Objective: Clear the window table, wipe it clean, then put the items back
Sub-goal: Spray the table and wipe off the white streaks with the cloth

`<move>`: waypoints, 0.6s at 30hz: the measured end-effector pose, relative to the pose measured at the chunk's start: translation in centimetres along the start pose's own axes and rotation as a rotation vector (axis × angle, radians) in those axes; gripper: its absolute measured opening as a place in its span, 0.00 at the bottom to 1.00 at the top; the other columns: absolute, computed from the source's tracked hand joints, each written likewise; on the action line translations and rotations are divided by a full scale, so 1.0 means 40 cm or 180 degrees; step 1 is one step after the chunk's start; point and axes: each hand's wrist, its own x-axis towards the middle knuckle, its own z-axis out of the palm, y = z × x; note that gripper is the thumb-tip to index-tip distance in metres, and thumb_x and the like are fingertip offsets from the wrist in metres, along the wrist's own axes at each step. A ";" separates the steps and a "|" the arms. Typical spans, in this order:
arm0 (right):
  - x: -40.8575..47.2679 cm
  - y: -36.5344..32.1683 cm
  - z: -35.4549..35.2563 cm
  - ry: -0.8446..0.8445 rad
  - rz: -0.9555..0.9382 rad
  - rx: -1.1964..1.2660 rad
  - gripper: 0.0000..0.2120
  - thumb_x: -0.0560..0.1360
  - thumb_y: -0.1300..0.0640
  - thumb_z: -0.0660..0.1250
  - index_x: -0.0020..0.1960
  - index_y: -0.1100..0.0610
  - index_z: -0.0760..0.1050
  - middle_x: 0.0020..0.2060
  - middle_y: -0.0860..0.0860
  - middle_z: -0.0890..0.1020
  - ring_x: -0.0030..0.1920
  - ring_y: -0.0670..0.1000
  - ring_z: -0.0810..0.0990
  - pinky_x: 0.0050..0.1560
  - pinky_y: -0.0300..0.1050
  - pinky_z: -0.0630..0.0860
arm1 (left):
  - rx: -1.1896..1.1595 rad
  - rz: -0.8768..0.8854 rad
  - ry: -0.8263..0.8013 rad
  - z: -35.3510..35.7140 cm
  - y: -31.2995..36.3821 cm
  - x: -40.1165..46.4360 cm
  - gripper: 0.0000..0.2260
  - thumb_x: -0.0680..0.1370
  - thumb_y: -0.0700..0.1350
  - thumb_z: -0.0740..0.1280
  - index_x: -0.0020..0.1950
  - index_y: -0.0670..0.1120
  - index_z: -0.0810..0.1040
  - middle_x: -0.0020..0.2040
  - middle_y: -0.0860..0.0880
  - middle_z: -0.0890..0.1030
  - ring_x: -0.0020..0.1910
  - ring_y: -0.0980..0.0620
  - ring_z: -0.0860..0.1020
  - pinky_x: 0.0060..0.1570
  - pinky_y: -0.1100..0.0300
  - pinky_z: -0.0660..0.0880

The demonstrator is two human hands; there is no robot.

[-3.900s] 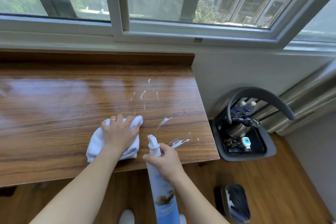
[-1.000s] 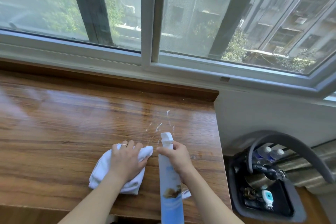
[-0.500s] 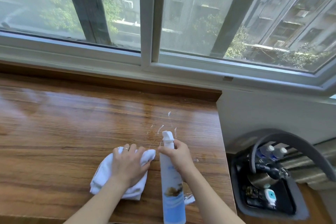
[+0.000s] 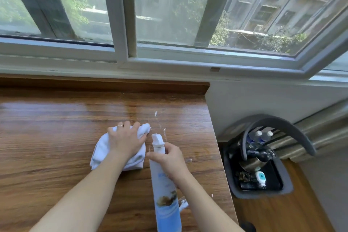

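The wooden window table (image 4: 56, 137) fills the lower left of the head view. My left hand (image 4: 126, 141) lies on a crumpled white cloth (image 4: 101, 149) and presses it onto the tabletop, fingers spread over it. My right hand (image 4: 169, 160) grips a white and blue spray bottle (image 4: 165, 203) near its neck, nozzle pointing away over the table. Thin white streaks of cleaner foam (image 4: 156, 114) lie on the wood just beyond the nozzle, and a small white smear (image 4: 183, 203) sits near the front edge.
A dark grey basket (image 4: 286, 190) with an arched handle stands on the floor right of the table, holding two small bottles (image 4: 263, 135) and other items. The window frame (image 4: 122, 15) runs along the back. A curtain (image 4: 320, 133) hangs at the right.
My left hand has pushed the cloth forward and to the right, toward the foam streaks. The foam patches seen earlier near the front right are mostly wiped away. My right hand keeps holding the bottle.
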 end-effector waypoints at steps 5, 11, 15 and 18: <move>-0.015 0.000 -0.031 0.0103 -0.0035 -0.0019 0.12 0.61 0.41 0.74 0.33 0.47 0.75 0.31 0.43 0.78 0.37 0.45 0.77 0.42 0.46 0.74 | 0.0170 -0.0106 -0.0211 -0.002 0.018 0.025 0.17 0.74 0.62 0.66 0.48 0.49 0.79 0.41 0.46 0.78 0.42 0.43 0.76 0.41 0.49 0.66; -0.031 0.003 -0.052 0.0091 -0.0068 -0.0089 0.14 0.65 0.46 0.75 0.32 0.49 0.70 0.28 0.42 0.74 0.32 0.45 0.71 0.38 0.43 0.68 | -0.0177 -0.0136 0.0014 -0.024 0.032 -0.057 0.19 0.72 0.60 0.58 0.41 0.46 0.78 0.36 0.45 0.75 0.37 0.42 0.73 0.41 0.47 0.66; -0.022 -0.003 -0.055 -0.0002 -0.0006 -0.0083 0.16 0.60 0.41 0.75 0.36 0.51 0.75 0.31 0.44 0.77 0.35 0.46 0.75 0.40 0.45 0.71 | -0.0184 -0.0169 0.0063 -0.033 0.045 -0.139 0.17 0.69 0.61 0.62 0.41 0.47 0.79 0.37 0.46 0.76 0.38 0.43 0.75 0.43 0.46 0.66; 0.001 -0.006 -0.054 -0.0016 0.0008 -0.0073 0.12 0.64 0.45 0.76 0.37 0.51 0.78 0.34 0.46 0.80 0.37 0.48 0.79 0.42 0.47 0.75 | -0.0194 -0.0148 0.0150 -0.030 0.057 -0.186 0.16 0.68 0.61 0.66 0.40 0.48 0.78 0.36 0.47 0.76 0.38 0.43 0.76 0.45 0.45 0.66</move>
